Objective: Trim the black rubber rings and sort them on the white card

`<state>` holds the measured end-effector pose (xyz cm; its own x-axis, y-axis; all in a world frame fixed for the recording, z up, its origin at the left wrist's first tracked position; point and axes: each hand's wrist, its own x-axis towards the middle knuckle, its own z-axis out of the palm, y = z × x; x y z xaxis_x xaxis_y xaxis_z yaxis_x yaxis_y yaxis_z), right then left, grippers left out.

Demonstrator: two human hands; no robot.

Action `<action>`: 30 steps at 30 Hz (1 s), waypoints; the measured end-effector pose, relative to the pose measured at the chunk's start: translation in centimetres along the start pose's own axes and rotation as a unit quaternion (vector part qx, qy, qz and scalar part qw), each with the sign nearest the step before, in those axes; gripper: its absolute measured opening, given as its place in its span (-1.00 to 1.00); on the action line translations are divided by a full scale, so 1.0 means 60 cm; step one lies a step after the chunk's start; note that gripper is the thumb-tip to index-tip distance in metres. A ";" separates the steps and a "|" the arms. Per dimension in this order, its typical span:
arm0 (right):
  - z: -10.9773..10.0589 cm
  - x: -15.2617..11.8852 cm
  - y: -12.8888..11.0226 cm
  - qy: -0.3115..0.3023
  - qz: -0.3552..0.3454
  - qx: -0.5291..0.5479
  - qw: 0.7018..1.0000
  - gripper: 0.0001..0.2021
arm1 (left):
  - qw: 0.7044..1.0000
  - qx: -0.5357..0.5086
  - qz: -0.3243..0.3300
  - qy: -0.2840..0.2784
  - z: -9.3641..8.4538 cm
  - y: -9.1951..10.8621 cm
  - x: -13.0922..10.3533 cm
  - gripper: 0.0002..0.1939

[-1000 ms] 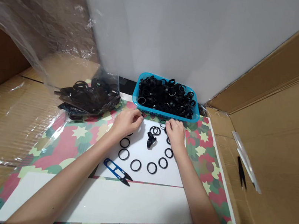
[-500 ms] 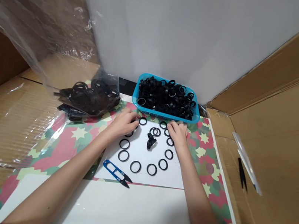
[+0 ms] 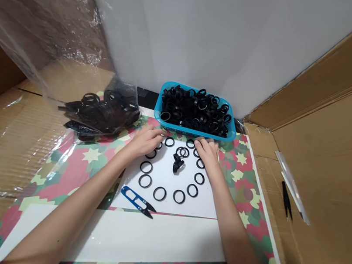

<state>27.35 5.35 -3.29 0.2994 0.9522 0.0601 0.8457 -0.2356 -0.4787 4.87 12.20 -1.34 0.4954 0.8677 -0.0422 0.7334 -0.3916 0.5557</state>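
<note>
Several black rings lie in a rough loop on a white sheet. My left hand rests at the loop's far left, palm down with fingers stretched out. Beside its fingertips are a ring and a partly covered ring. At the far right, my right hand also lies palm down, fingers extended, its index fingertip at the edge of another ring. More rings overlap inside the loop, with a small cluster of black rings just nearer. Neither hand appears to grip anything.
A blue basket heaped with black rings stands behind the sheet. Blue thread snips lie at its front left. A clear plastic bag with black pieces sits left. Black tweezers lie right, near the cardboard wall.
The view has shifted slightly. The ring at my right index fingertip has slid a little to the left. My left thumb has shifted, so more of the ring beside it shows.
</note>
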 end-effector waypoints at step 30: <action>-0.013 -0.007 0.012 -0.005 -0.020 0.027 0.999 -0.69 | 0.997 -0.024 0.046 0.055 -0.002 0.023 -0.020 -0.66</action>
<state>28.19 4.61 -2.99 0.2607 0.9627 0.0720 0.8317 -0.1861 -0.5231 5.23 10.64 -0.41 0.5044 0.8576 0.1009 0.6625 -0.4593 0.5917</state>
